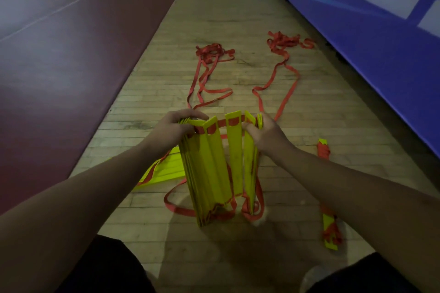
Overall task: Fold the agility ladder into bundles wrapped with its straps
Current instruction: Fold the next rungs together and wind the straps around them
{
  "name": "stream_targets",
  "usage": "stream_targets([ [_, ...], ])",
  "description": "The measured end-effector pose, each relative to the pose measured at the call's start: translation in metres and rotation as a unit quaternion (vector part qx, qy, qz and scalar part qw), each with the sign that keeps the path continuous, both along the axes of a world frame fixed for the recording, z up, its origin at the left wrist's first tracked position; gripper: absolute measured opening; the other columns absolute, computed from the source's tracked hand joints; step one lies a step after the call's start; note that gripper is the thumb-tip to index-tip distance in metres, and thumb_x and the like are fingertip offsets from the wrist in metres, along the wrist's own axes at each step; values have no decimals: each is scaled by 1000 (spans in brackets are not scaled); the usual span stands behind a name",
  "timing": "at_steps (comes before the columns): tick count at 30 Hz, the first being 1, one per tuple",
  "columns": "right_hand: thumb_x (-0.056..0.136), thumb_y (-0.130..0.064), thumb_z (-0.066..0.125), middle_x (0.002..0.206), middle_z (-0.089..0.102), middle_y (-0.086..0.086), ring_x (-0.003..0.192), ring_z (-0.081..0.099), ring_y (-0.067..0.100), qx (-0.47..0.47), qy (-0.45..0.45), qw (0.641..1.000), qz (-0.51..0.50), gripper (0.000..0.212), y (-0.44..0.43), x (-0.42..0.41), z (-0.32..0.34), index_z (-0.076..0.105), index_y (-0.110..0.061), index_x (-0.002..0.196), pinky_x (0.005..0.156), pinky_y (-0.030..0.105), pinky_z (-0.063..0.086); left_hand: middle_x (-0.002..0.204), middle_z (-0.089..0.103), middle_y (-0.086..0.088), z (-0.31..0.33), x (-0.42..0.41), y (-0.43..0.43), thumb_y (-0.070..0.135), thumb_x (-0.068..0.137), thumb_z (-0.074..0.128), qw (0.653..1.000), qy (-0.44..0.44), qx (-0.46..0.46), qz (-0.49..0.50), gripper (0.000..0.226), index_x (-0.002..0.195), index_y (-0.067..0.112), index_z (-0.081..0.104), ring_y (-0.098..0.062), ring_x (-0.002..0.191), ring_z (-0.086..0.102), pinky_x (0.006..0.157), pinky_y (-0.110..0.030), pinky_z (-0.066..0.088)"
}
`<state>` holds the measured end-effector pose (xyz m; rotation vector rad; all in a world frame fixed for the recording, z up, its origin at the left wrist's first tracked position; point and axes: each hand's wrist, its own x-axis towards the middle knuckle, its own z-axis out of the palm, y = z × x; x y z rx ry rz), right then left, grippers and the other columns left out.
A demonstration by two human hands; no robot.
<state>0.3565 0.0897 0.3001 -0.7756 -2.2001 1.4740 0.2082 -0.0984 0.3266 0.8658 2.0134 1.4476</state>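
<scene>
A stack of yellow ladder rungs [215, 169] stands on edge over the wooden floor, linked by red straps [223, 123] across the far ends. My left hand [177, 125] grips the left group of rungs at the top. My right hand [263, 133] grips the right group, with a few rungs fanned apart between the hands. Two long red strap tails [283, 78] trail away across the floor to tangled heaps [212, 51]. A strap loop [177, 208] hangs under the stack.
A second flat pile of yellow rungs [164, 169] lies on the floor at the left. A wrapped yellow bundle [327, 197] lies under my right forearm. A dark red mat [59, 66] borders the left, a blue banner [369, 43] the right.
</scene>
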Motion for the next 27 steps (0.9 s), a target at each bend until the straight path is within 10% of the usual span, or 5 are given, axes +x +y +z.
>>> stream_targets([
  [11,94,-20,68,100,70,5,90,66,15,-28,-10,983,181,22,-15,0,1,66,-17,116,80,26,51,70,56,6,-6,3,8,15,86,75,997,68,-7,-30,13,80,12,63,-5,66,51,56,-19,39],
  [20,100,-16,59,91,69,5,84,62,11,-8,102,990,101,12,-5,-10,18,66,-13,108,76,27,48,92,68,-15,10,-11,2,19,88,67,994,73,78,3,6,89,14,65,-11,72,56,63,-23,45],
  [27,96,-20,64,90,66,-3,89,62,13,14,10,999,50,11,-19,-29,-13,64,-20,107,76,25,44,97,72,-14,-3,-4,4,2,93,59,999,36,13,-5,29,101,24,74,-11,87,62,78,-24,48],
])
